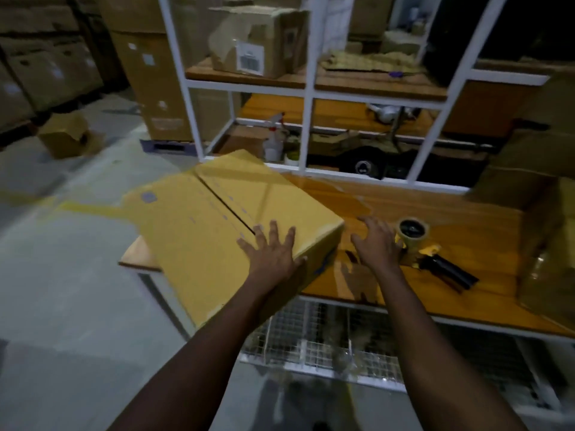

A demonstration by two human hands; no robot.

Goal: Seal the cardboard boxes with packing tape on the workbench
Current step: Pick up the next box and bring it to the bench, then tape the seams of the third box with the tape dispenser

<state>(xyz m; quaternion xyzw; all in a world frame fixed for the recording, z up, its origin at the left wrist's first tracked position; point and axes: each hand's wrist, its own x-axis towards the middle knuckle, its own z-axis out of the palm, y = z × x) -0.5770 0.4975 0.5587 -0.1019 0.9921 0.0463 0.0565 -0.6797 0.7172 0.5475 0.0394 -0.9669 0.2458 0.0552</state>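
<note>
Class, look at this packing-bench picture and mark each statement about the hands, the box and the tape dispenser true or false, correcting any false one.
1. The left hand lies flat on top of the cardboard box. True.
2. The right hand grips the tape dispenser. False: its fingers are spread open beside the dispenser, not closed on it.
3. Tape already covers the box's centre seam. False: the seam shows as an open dark gap.
4. The box overhangs the left end of the workbench. True.
5. The dispenser sits on top of the box. False: it rests on the workbench, right of the box.
</note>
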